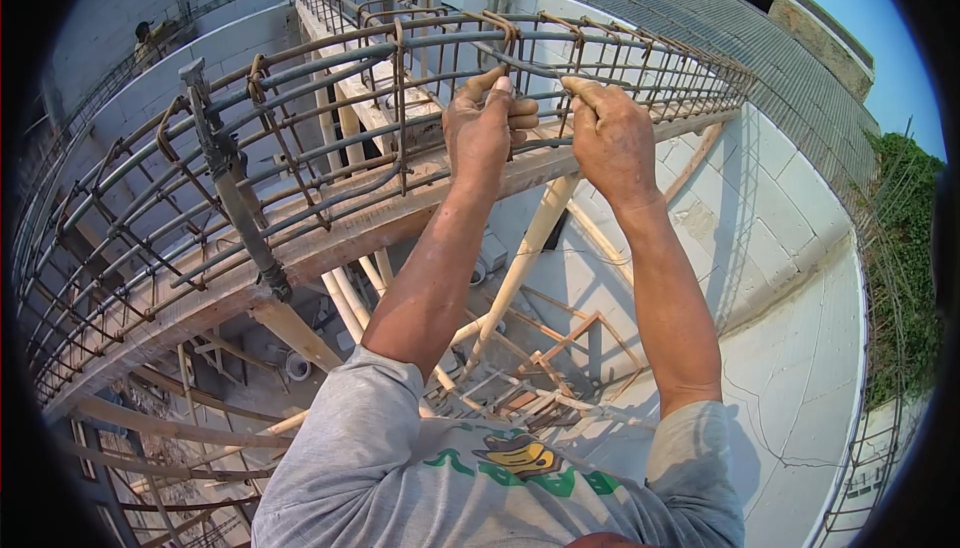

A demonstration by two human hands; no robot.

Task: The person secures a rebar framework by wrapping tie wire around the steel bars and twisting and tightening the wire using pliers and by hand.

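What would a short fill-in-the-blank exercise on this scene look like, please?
With no gloves on, the left hand and the right hand are both ____.
Alongside the cage of metal bars runs a long beam made of ____.
The main colour of the person's shirt is ____.
The foliage near the picture's right edge is coloured ____.

Missing words: bare; wood; grey; green.
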